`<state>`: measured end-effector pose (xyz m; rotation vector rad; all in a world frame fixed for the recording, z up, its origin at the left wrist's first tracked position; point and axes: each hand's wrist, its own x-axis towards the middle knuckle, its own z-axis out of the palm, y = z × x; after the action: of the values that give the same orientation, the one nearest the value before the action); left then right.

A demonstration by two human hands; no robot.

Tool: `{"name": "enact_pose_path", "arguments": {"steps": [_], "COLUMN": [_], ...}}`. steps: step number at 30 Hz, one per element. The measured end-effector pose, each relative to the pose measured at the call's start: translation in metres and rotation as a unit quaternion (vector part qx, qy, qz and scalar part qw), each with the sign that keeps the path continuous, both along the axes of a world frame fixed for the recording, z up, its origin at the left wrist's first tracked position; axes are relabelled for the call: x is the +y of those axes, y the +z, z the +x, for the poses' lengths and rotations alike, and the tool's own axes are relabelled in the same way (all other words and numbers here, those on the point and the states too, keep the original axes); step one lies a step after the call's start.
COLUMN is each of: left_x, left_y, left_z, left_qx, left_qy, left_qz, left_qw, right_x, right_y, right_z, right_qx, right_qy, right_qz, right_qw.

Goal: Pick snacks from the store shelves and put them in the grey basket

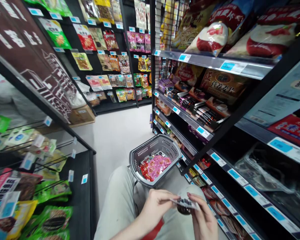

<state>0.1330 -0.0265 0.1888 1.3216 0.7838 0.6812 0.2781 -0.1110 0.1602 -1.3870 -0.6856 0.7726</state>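
My left hand point(155, 206) pinches one end of a small dark packet with pale edges point(184, 207). At its other end, the fingers of my right hand point(203, 213) are closed on the same packet. Its print is too blurred to read. Both hands are above my lap, over light trousers point(115, 203). Beyond my knees stands a grey shopping basket point(173, 146). Inside it lie pink snack packets point(160, 165) and red packets point(145, 170), with some small dark-and-white items behind them.
To the right, a tall black shelf rack point(190, 136) carries oat bags, boxes and coffee sticks close to the basket. Another rack point(82, 176) with green packets stands at left. Hanging snack bags point(110, 40) line the back wall. Pale floor point(110, 140) runs between.
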Motion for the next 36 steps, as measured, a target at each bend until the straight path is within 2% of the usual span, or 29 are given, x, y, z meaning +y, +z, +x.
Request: {"name": "enact_pose_path", "arguments": {"steps": [2,3,5,6,8,10,12,14,18,20,23,27,29,31,34,36], "left_x": [0.000,0.000,0.002,0.002,0.002,0.000,-0.003,-0.006,-0.013,-0.015,-0.017,-0.020,-0.021,-0.022,-0.023,-0.024], "left_y": [0.003,0.005,0.008,0.009,0.010,0.011,0.013,0.015,0.017,0.017,0.016,0.016,0.016,0.015,0.017,0.018], "left_z": [-0.005,-0.007,-0.010,-0.011,-0.010,-0.006,-0.002,0.003,0.007,0.007,0.006,0.005,0.004,0.004,0.004,0.003], "left_qx": [0.050,0.069,0.104,0.120,0.125,0.081,0.016,-0.025,-0.050,-0.051,-0.042,-0.034,-0.006,0.039,0.085,0.082], "left_qy": [0.022,0.027,0.037,0.043,0.040,0.017,0.002,0.007,0.010,0.008,-0.004,-0.033,-0.050,-0.058,-0.068,-0.077], "left_qz": [0.132,0.175,0.209,0.202,0.130,0.001,-0.132,-0.215,-0.244,-0.239,-0.214,-0.157,-0.095,0.001,0.107,0.108], "left_qw": [0.990,0.982,0.972,0.971,0.983,0.997,0.991,0.976,0.968,0.970,0.976,0.986,0.994,0.998,0.988,0.988], "right_x": [-0.002,-0.003,-0.003,-0.003,-0.002,-0.001,0.000,0.000,-0.003,-0.004,-0.004,-0.002,0.000,0.001,0.001,-0.001], "right_y": [0.004,0.007,0.013,0.015,0.015,0.013,0.010,0.010,0.022,0.030,0.039,0.046,0.048,0.050,0.052,0.051], "right_z": [-0.004,-0.008,-0.018,-0.022,-0.029,-0.031,-0.031,-0.033,-0.040,-0.042,-0.042,-0.041,-0.041,-0.041,-0.041,-0.041], "right_qx": [0.076,0.119,0.153,0.139,0.063,-0.054,-0.165,-0.225,-0.238,-0.280,-0.352,-0.410,-0.438,-0.461,-0.470,-0.460], "right_qy": [0.009,0.006,-0.012,-0.022,-0.051,-0.104,-0.155,-0.190,-0.192,-0.176,-0.155,-0.164,-0.178,-0.182,-0.174,-0.167], "right_qz": [-0.027,-0.032,-0.011,0.011,0.047,0.069,0.091,0.082,-0.049,-0.101,-0.135,-0.134,-0.122,-0.108,-0.091,-0.082], "right_qw": [0.997,0.992,0.988,0.990,0.996,0.991,0.970,0.952,0.951,0.938,0.913,0.887,0.873,0.862,0.861,0.869]}}
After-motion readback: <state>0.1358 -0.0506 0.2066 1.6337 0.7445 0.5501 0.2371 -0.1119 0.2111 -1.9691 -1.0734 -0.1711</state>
